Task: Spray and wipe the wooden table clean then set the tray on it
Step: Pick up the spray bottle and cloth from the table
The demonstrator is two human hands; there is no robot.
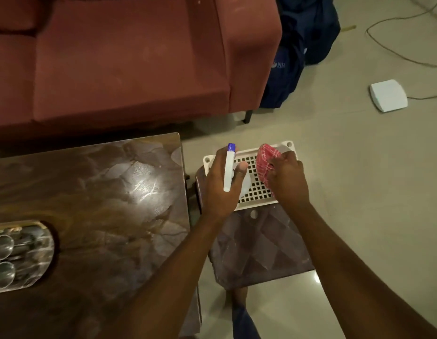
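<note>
Gripping white spray bottle (228, 172) in L hand (219, 189), fingers wrapped round body, blue nozzle up. Clutching red-white cloth (264, 160) in R hand (289, 184), fingers curled on it. Holding both over white perforated crate (259, 192) atop small dark stool (259, 248), just R of glossy wooden bench (102, 192). On bench, at L edge of view: oval tray (49, 250) w/ steel cups (2, 245).
</note>
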